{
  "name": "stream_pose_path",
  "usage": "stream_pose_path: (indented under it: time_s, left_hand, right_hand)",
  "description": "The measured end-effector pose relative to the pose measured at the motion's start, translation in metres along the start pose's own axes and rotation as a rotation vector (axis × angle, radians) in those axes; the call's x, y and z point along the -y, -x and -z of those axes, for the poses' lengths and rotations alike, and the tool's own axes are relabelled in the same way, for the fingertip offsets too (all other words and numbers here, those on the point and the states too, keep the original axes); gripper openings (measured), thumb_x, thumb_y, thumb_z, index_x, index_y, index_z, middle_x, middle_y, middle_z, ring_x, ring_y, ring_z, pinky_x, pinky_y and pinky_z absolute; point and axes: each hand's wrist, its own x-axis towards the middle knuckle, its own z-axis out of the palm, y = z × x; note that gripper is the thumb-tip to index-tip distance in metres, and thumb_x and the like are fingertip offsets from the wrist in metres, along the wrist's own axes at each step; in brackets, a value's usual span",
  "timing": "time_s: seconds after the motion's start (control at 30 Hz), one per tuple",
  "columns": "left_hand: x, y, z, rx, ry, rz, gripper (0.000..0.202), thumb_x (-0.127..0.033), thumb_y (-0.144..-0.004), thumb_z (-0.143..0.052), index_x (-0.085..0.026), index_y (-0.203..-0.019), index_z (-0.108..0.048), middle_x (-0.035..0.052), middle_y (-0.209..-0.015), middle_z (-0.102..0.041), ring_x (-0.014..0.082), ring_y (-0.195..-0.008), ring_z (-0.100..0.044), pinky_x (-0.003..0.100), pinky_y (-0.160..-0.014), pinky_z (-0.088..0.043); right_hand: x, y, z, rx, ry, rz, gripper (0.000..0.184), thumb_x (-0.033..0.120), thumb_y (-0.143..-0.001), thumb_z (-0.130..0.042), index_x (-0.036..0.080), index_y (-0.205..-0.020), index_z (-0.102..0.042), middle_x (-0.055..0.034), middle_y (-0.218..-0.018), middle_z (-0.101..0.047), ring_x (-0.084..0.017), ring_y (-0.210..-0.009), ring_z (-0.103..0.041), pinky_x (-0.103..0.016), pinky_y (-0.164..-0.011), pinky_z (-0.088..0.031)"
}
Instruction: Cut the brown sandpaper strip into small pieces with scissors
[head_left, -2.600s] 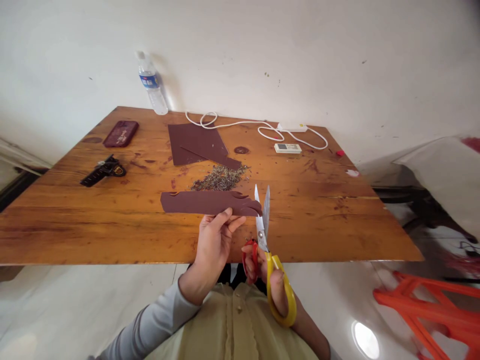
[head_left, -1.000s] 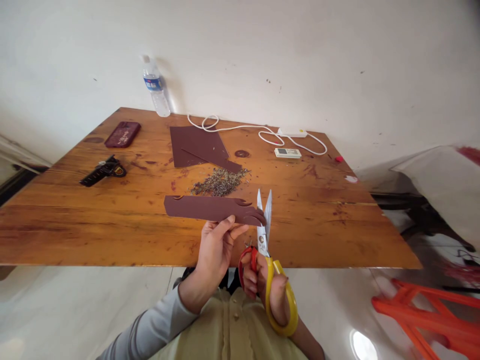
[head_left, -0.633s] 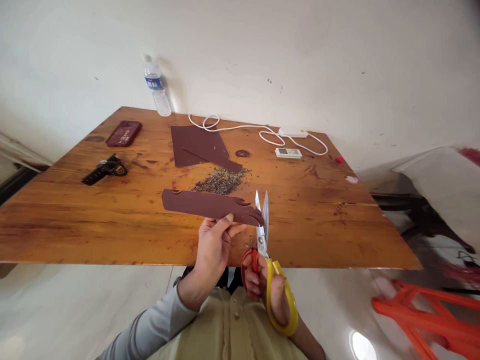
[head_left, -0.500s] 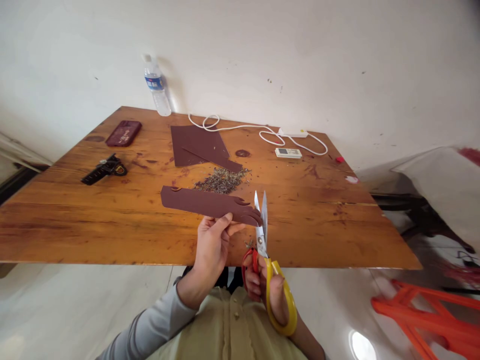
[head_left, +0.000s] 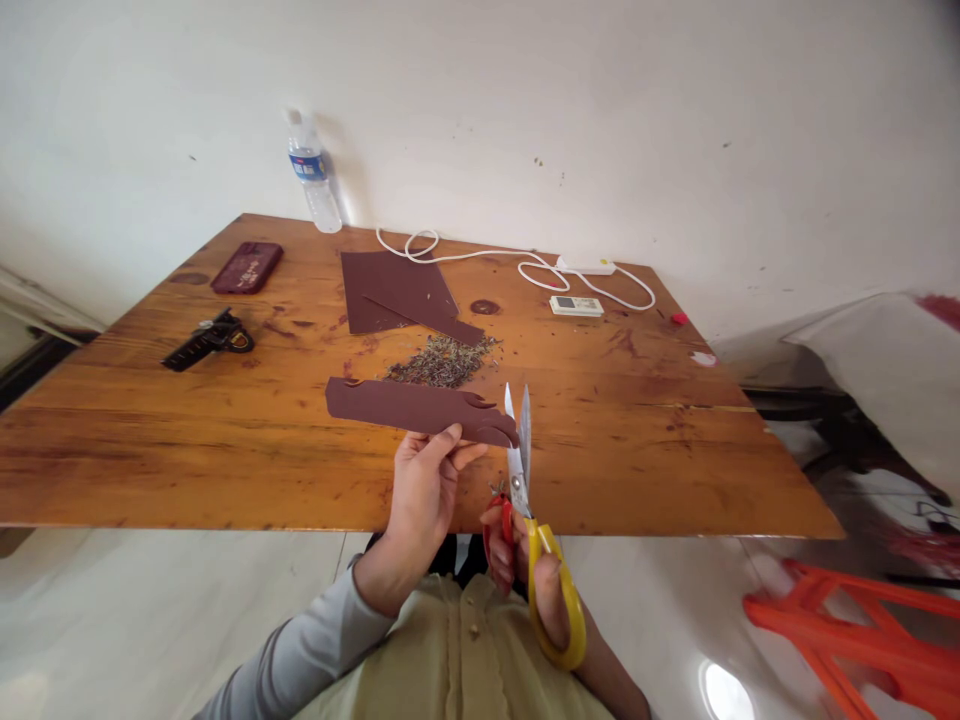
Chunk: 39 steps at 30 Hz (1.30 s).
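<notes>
My left hand (head_left: 426, 490) pinches a long strip of dark brown sheet (head_left: 405, 405) between thumb and fingers, holding it above the table near the front edge. Curled slits run along the strip's right end and upper edge. In my right hand (head_left: 551, 590) is a pair of scissors (head_left: 519, 480) with one red and one yellow handle. Their blades point away from me, slightly apart, at the strip's right tip. Just beyond the strip lies a pile of small thin scraps (head_left: 442, 361). A narrower brown strip (head_left: 431, 318) lies partly on a larger brown sheet (head_left: 375, 290) behind it.
On the wooden table (head_left: 637, 450), a dark red phone case (head_left: 247, 268) and a black object (head_left: 210, 340) lie at left. A water bottle (head_left: 311, 175) stands against the wall. A white cable with a power strip (head_left: 585, 265) and a remote control (head_left: 576, 306) lie at the back right.
The scissors have shifted slightly left and their handles sit a little closer together. The held strip has tilted slightly at its left end, which is a bit lower.
</notes>
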Motion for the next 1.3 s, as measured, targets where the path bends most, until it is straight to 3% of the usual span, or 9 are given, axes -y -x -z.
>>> stream_pose_path:
  time_s: [0.23, 0.57, 0.77, 1.0, 1.3]
  left_hand:
    - [0.000, 0.001, -0.001, -0.024, 0.006, -0.006, 0.035, -0.020, -0.054, -0.095, -0.018, -0.062, -0.061, -0.0060, -0.058, -0.065, 0.0102, -0.056, -0.068, 0.027, -0.066, -0.067]
    - [0.001, 0.002, 0.001, 0.015, 0.003, 0.000, 0.036, -0.020, -0.055, -0.096, -0.018, -0.061, -0.061, -0.0061, -0.056, -0.065, 0.0089, -0.056, -0.066, 0.022, -0.064, -0.065]
    - [0.003, 0.002, 0.003, 0.031, -0.007, 0.005, 0.035, -0.021, -0.057, -0.096, -0.019, -0.062, -0.061, -0.0058, -0.057, -0.065, 0.0118, -0.058, -0.070, 0.027, -0.068, -0.067]
    - [0.003, 0.001, 0.005, 0.026, -0.012, -0.005, 0.035, -0.020, -0.060, -0.094, -0.018, -0.064, -0.060, -0.0057, -0.058, -0.066, 0.0111, -0.059, -0.068, 0.027, -0.068, -0.066]
    - [0.005, -0.002, 0.007, 0.015, -0.018, -0.020, 0.034, -0.020, -0.060, -0.093, -0.019, -0.065, -0.060, -0.0063, -0.057, -0.063, 0.0104, -0.058, -0.066, 0.025, -0.067, -0.064]
  right_hand:
    - [0.006, 0.001, 0.002, 0.069, 0.050, -0.017, 0.085, 0.098, -0.073, -0.062, 0.023, -0.111, -0.070, 0.0039, -0.074, -0.046, -0.014, -0.059, -0.037, -0.028, -0.056, -0.036]
    - [0.002, -0.003, -0.005, 0.014, 0.013, 0.023, 0.087, 0.101, -0.069, -0.062, 0.022, -0.107, -0.069, 0.0050, -0.069, -0.042, -0.014, -0.055, -0.031, -0.028, -0.048, -0.029]
    - [0.009, -0.002, -0.006, 0.032, -0.034, -0.087, 0.092, 0.106, -0.062, -0.059, 0.023, -0.102, -0.066, 0.0074, -0.067, -0.038, -0.012, -0.054, -0.029, -0.025, -0.047, -0.028]
    - [0.005, -0.001, -0.005, -0.003, -0.135, -0.192, 0.089, 0.103, -0.053, -0.069, 0.024, -0.094, -0.062, 0.0111, -0.062, -0.031, -0.009, -0.051, -0.019, -0.021, -0.043, -0.019]
    - [0.011, -0.001, -0.007, 0.026, -0.128, -0.217, 0.077, 0.095, -0.062, -0.072, 0.025, -0.088, -0.058, 0.0129, -0.060, -0.027, -0.007, -0.048, -0.013, -0.018, -0.039, -0.013]
